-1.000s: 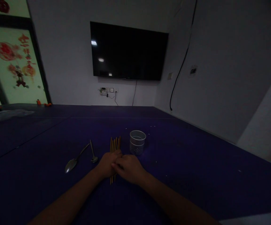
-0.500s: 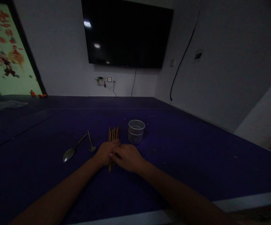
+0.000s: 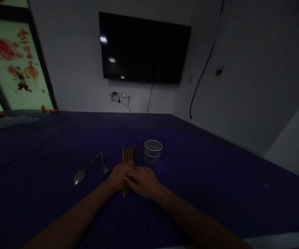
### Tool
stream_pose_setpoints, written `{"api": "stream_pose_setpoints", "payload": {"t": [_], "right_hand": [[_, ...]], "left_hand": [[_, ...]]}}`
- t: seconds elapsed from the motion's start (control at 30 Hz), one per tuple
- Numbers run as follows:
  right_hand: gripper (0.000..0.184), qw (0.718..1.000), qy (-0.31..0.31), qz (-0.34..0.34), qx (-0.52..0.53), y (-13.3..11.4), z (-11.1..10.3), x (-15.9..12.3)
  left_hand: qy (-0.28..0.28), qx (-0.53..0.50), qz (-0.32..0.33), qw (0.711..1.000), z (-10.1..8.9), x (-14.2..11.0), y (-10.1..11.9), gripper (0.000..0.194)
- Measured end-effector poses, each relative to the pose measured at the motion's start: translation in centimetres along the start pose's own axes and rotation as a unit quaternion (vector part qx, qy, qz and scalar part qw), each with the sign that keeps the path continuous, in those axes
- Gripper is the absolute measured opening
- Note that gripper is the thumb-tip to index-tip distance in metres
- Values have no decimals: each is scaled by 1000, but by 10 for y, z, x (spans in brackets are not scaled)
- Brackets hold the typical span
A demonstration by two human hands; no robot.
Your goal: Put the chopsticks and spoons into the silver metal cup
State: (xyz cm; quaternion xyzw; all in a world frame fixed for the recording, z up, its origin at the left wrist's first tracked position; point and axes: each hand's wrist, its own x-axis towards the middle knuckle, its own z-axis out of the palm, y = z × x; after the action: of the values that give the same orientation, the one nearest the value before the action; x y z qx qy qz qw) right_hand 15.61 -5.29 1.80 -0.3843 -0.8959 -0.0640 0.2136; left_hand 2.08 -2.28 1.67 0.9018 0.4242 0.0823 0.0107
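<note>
Several wooden chopsticks (image 3: 127,154) lie in a loose bundle on the blue tabletop, their far ends slightly fanned. My left hand (image 3: 119,175) is closed over the middle of the bundle. Against it, from the right, my right hand (image 3: 144,181) has its fingers curled in at the chopsticks; its fingertips are partly hidden. Just beyond my right hand a silver metal cup (image 3: 152,159) with small holes in its side stands upright. Left of my hands lie a large metal spoon (image 3: 80,176) and a small ladle-like spoon (image 3: 104,171), their handle ends close together.
The blue table (image 3: 216,180) reaches to the wall, with small white specks on it. A clear plastic sheet (image 3: 12,121) and small orange objects (image 3: 44,108) lie at the far left. A television (image 3: 144,48) hangs above sockets; a black cable (image 3: 202,74) runs down the right wall.
The whole view has shifted, so everything sits a little lower and farther right. Both hands stay together at the chopsticks, with little visible movement. The cup and spoons keep their places.
</note>
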Motion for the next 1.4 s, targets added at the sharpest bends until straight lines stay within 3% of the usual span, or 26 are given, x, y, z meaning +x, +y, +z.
{"api": "stream_pose_setpoints", "payload": {"t": [0.23, 0.47, 0.57, 0.67, 0.73, 0.87, 1.1, 1.23, 1.4], "right_hand": [[27, 996, 90, -1, -25, 1, 5, -2], [31, 982, 161, 89, -33, 3, 5, -2], [29, 978, 156, 135, -26, 5, 6, -2], [17, 977, 140, 162, -1, 8, 8, -1], [27, 977, 133, 166, 4, 9, 9, -1], [27, 983, 116, 140, -6, 8, 10, -2], [10, 993, 98, 61, -21, 6, 14, -3], [7, 988, 154, 13, 6, 7, 18, -4], [10, 963, 255, -79, 20, 11, 22, -6]], "left_hand": [[46, 23, -37, 998, -2, -1, 0, 18], [182, 4, -121, 976, -5, -7, -2, 23], [273, -35, -89, 957, -3, -9, -3, 28], [368, -62, -7, 928, 4, -8, -5, 34], [414, -61, 51, 907, 9, -7, -7, 35], [438, -40, 116, 891, 12, -6, -9, 41], [455, 7, 146, 879, 5, -12, -2, 45], [465, 25, 143, 873, 2, -13, 2, 46], [466, 48, 185, 864, 2, -13, 3, 43]]}}
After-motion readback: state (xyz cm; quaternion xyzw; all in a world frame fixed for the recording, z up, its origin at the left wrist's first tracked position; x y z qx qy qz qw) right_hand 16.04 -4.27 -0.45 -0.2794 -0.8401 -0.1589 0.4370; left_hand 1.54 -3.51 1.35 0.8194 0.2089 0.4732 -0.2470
